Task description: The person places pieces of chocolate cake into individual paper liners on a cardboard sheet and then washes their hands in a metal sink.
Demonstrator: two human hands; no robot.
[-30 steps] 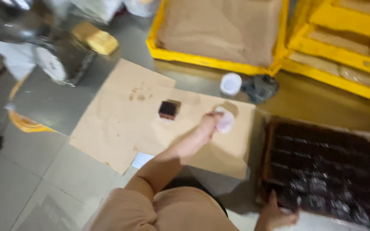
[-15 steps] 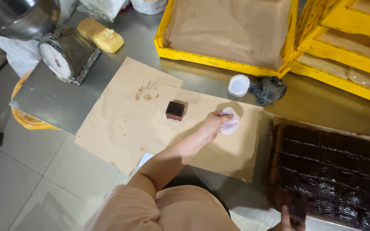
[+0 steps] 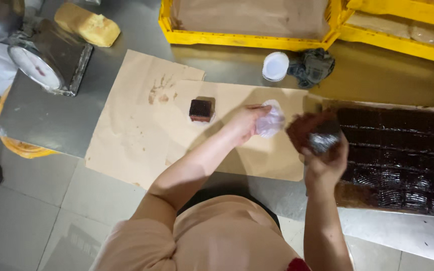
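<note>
My left hand (image 3: 244, 122) holds a clear plastic cup (image 3: 269, 121) above the brown paper sheet (image 3: 141, 135). Just to the right of it, my right hand (image 3: 326, 158) grips a dark glossy brownie square (image 3: 311, 132) that it has lifted. That piece hangs over the left edge of the tray of cut brownies (image 3: 398, 155). A single brownie in a cup (image 3: 201, 109) sits on the paper to the left of my left hand.
A stack of white cups (image 3: 276, 65) and a dark crumpled cloth (image 3: 313, 65) lie behind the paper. Yellow crates (image 3: 247, 37) lined with paper stand at the back. A dial scale (image 3: 46, 62) and a yellow block (image 3: 87, 23) are at the far left.
My right hand has come up from the tray's near edge with a brownie piece and brought it beside the cup. My left hand has stayed over the paper with the cup.
</note>
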